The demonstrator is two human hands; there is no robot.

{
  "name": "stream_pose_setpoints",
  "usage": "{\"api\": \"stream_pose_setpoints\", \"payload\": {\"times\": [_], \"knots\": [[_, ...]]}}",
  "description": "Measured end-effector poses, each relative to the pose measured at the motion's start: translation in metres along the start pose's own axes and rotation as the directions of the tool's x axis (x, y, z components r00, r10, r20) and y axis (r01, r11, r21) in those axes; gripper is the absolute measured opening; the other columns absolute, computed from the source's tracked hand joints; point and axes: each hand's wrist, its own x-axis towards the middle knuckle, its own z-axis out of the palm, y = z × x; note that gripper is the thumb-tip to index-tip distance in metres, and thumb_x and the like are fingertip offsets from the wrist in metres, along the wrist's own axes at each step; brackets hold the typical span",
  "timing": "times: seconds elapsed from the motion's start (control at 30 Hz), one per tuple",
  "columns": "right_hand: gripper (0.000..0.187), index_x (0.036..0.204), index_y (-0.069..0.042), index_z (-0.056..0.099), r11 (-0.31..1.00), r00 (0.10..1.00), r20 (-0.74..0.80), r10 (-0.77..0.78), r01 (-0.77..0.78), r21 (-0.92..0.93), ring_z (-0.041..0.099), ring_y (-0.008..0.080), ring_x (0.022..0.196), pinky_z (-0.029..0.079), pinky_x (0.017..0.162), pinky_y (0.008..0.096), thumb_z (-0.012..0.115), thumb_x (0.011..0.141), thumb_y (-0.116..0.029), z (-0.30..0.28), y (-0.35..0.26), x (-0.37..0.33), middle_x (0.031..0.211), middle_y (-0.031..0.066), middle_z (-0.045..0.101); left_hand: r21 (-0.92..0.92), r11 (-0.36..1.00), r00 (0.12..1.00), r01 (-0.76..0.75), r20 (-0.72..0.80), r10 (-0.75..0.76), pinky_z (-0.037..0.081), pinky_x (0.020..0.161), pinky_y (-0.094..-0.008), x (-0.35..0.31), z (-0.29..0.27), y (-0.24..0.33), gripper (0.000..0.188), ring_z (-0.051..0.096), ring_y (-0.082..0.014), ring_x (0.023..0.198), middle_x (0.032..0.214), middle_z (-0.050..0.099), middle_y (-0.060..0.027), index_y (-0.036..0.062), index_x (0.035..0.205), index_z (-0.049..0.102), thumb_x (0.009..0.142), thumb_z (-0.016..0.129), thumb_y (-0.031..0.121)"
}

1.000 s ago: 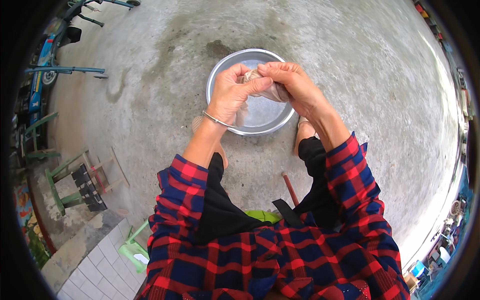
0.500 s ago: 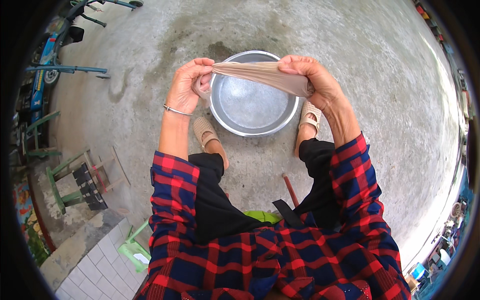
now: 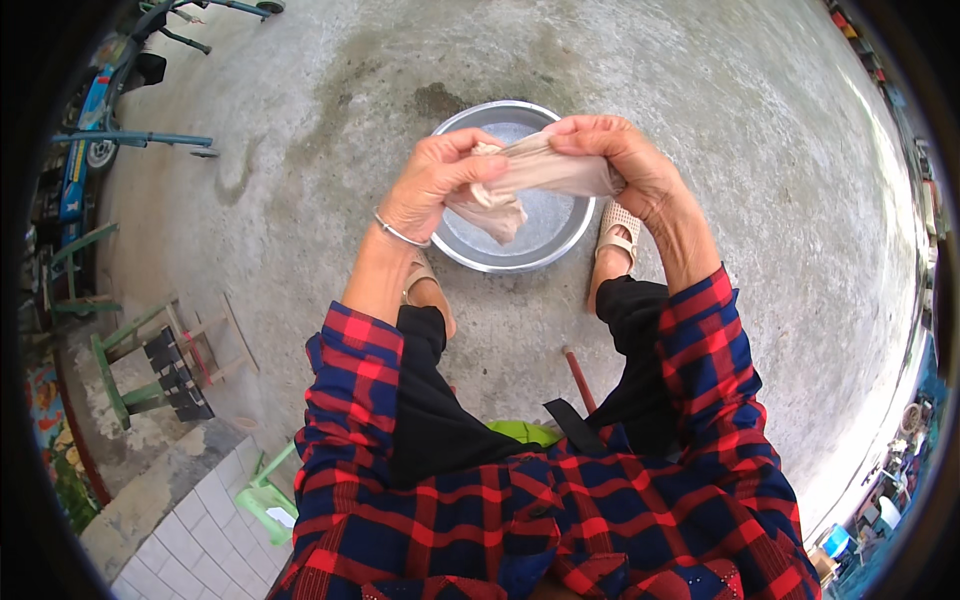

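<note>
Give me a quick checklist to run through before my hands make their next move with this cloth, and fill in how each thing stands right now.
1. Left hand gripping the cloth: ok, thumb and fingers pinch it.
2. Right hand gripping the cloth: ok, it holds the other side.
3. Grey basin below the cloth: ok, it sits on the floor beneath, between the feet.
4. Cloth spread flat: not ok, it is bunched, with a loose part hanging below the left hand.
5. Bracelet clear of the cloth: ok, it sits at the left wrist, apart from it.
6. Cloth dry: cannot tell.
</note>
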Motion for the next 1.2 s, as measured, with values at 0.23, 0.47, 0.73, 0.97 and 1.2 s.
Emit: {"api": "stream_pose_setpoints", "payload": {"times": [0.23,0.47,0.73,0.97,1.2], "knots": [[0.013,0.093,-0.002,0.068,0.999,0.994,-0.099,-0.045,0.043,-0.025,0.065,0.0122,0.078,0.052,0.075,0.0245,0.068,0.084,-0.011,-0.016,-0.007,-0.003,0.088,0.0047,0.069,-0.11,0.993,0.996,0.044,-0.072,-0.052,0.03,0.049,-0.0178,0.002,-0.033,0.006,0.014,0.042,-0.0027,0.059,0.078,0.054,0.0043,0.0073,0.093,0.061,0.08,0.067,0.011],[0.012,0.093,-0.003,0.068,0.999,0.996,-0.086,0.032,-0.032,0.001,0.064,0.0112,0.076,0.052,0.073,0.0237,0.068,0.084,-0.011,-0.012,-0.001,0.001,0.087,0.0036,0.068,-0.394,0.919,0.997,-0.023,-0.074,-0.007,0.031,0.045,-0.0158,0.002,-0.034,0.007,0.014,0.036,-0.001,0.054,0.076,0.051,0.0068,0.0135,0.084,0.056,0.084,0.069,0.01],[0.011,0.093,-0.002,0.065,0.997,0.977,-0.214,-0.018,0.033,0.066,0.063,0.0109,0.074,0.053,0.071,0.0243,0.067,0.086,-0.012,-0.021,-0.002,0.002,0.087,0.0039,0.066,-0.391,0.911,0.99,-0.13,-0.007,0.138,0.032,0.045,-0.0159,0.001,-0.032,0.012,0.014,0.042,-0.0011,0.06,0.08,0.052,0.0061,0.0126,0.087,0.055,0.088,0.064,0.003],[0.007,0.09,-0.004,0.067,0.995,0.983,-0.182,-0.018,0.036,0.095,0.064,0.0136,0.076,0.052,0.073,0.0272,0.068,0.084,-0.008,-0.015,0.0,0.004,0.085,0.0051,0.068,-0.116,0.979,0.945,-0.17,-0.301,0.128,0.031,0.045,-0.0158,0.002,-0.031,0.009,0.01,0.039,-0.0017,0.055,0.076,0.052,0.0041,0.0103,0.096,0.054,0.091,0.063,0.011],[0.015,0.097,0.0,0.065,0.991,0.964,-0.263,-0.05,0.08,0.106,0.063,0.0142,0.08,0.05,0.079,0.0269,0.067,0.082,-0.004,-0.014,-0.001,0.005,0.089,0.007,0.067,-0.201,0.967,0.926,-0.154,-0.37,0.07,0.03,0.044,-0.0166,0.004,-0.039,0.0,0.012,0.038,-0.0019,0.053,0.071,0.049,0.0039,0.0094,0.099,0.054,0.092,0.063,0.015]]}}
